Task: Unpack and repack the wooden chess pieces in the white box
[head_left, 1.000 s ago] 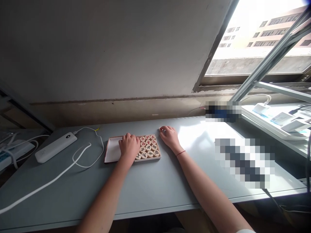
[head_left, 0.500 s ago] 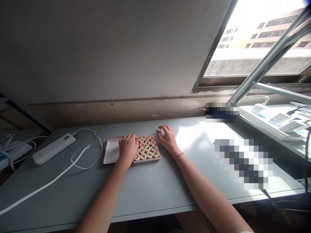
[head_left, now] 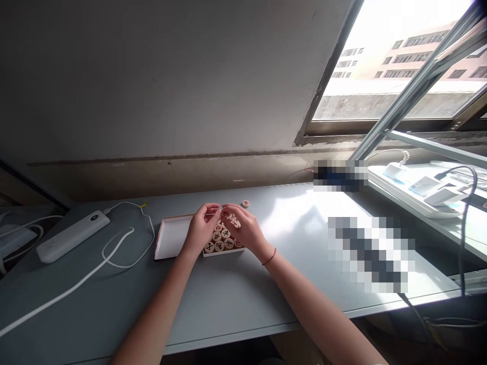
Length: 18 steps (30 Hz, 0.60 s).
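Xiangqi pieces (head_left: 219,246) btwn L hand (head_left: 200,230), R hand (head_left: 245,229)

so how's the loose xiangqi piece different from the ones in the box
The loose xiangqi piece lies alone on the grey table; the pieces in the box sit packed together. The loose piece shows fully; the boxed ones are partly under the left hand and right hand. Its character looks red; boxed ones show red and black. Both are round, pale wooden discs.
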Motion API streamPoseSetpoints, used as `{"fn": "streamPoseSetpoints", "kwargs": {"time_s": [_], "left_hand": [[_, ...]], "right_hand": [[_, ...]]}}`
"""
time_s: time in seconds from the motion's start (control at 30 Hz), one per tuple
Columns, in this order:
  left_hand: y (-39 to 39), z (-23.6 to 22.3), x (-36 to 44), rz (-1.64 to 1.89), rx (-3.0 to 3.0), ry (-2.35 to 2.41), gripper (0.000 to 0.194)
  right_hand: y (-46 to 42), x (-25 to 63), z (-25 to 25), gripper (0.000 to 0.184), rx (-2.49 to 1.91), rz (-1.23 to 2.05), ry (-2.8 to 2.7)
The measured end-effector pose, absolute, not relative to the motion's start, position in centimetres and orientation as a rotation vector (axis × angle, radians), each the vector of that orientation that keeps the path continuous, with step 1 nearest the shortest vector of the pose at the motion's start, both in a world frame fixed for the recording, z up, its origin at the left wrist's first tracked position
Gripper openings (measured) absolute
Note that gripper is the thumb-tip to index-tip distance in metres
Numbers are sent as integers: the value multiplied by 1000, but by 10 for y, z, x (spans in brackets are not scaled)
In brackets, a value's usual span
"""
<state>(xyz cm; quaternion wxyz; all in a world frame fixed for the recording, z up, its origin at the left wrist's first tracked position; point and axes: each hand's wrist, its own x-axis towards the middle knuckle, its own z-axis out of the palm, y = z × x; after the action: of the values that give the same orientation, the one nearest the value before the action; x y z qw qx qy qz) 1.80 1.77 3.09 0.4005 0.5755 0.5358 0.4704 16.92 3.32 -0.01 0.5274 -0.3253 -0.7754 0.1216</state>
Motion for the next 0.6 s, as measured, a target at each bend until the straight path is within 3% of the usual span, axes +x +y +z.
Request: {"fn": "streamPoseSetpoints", "kwargs": {"time_s": [0.23,0.6], "left_hand": [[25,25,-1,1075,1887,1753,21],[29,20,-6,948,1878,1811,19]], "right_hand": [[72,208,-26,16,-1241,370,-1517],[86,213,-45,14,-1508,408,-1667]]}}
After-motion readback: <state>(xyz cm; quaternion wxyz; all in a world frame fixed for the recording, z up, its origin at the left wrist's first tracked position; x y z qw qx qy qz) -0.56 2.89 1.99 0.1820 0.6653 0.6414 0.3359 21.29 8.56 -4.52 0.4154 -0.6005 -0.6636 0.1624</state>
